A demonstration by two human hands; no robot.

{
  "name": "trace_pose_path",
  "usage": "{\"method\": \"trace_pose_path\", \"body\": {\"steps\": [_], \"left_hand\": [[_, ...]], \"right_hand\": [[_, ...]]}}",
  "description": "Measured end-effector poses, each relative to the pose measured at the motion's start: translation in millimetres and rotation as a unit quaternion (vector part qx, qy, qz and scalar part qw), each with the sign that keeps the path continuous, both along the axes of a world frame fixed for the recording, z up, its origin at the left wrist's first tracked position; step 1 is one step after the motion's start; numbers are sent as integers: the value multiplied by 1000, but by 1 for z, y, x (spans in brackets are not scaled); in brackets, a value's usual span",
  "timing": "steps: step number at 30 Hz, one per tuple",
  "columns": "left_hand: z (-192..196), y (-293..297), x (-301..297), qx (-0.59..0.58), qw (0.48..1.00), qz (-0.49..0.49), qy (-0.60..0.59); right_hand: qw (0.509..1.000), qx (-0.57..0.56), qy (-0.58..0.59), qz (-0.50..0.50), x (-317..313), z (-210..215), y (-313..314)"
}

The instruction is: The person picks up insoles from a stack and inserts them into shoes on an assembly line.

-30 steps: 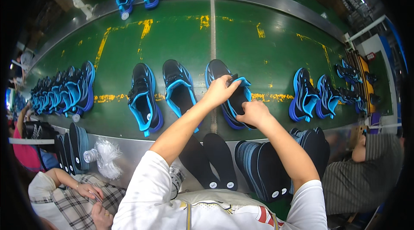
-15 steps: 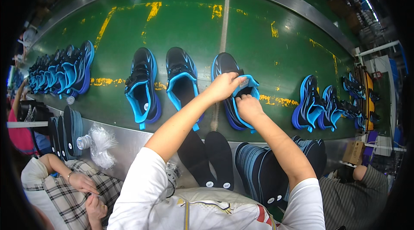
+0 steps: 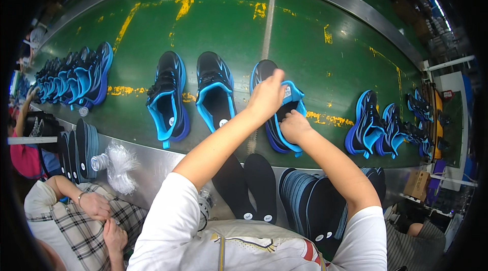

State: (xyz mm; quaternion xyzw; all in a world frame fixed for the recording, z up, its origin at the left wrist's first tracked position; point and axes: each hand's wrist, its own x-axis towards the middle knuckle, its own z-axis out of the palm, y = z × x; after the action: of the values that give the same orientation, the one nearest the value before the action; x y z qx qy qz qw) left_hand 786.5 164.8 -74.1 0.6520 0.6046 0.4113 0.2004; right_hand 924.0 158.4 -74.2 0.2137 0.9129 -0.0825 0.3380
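Observation:
A black and blue sneaker (image 3: 278, 134) lies on the green worktop, toe pointing away from me. My left hand (image 3: 267, 97) is over its laces and tongue, fingers loosely extended and slightly blurred. At the collar, my right hand (image 3: 296, 128) has curled fingers on the sneaker's opening and partly inside it; the fingertips are hidden. To the left stand two similar sneakers, one (image 3: 168, 93) farther left and another (image 3: 214, 85) closer, its heel covered by my left forearm. Two black insoles (image 3: 260, 182) lie near my body below the sneaker.
Rows of sneakers stand at left (image 3: 91, 80) and right (image 3: 362, 123). Stacked insoles (image 3: 305, 200) lie right of my body; others (image 3: 86, 149) lie left beside a clear plastic bag (image 3: 121, 167). A person in a plaid garment (image 3: 76, 215) sits at left, another person's striped sleeve (image 3: 414, 240) at right.
My left hand has lifted off the tongue and shifted slightly, its fingers now pointing up. The right hand has drawn back a little from inside the sneaker. The view has moved slightly.

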Motion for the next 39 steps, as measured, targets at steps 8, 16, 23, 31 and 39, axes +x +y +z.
{"method": "trace_pose_path", "body": {"steps": [8,16,23,31,39], "left_hand": [[-4,0,8,1,980,-103,171],[3,-21,-12,23,976,-124,180],[12,-69,-11,102,960,-106,240],[-21,-11,1,30,930,-28,366],[-23,-8,29,32,832,-1,554]], "right_hand": [[956,-216,-21,-200,5,22,-14],[860,100,386,-318,43,36,-86],[874,68,372,-307,44,37,-124],[835,84,395,-374,82,33,-74],[666,115,56,-735,267,-2,-17]]}}
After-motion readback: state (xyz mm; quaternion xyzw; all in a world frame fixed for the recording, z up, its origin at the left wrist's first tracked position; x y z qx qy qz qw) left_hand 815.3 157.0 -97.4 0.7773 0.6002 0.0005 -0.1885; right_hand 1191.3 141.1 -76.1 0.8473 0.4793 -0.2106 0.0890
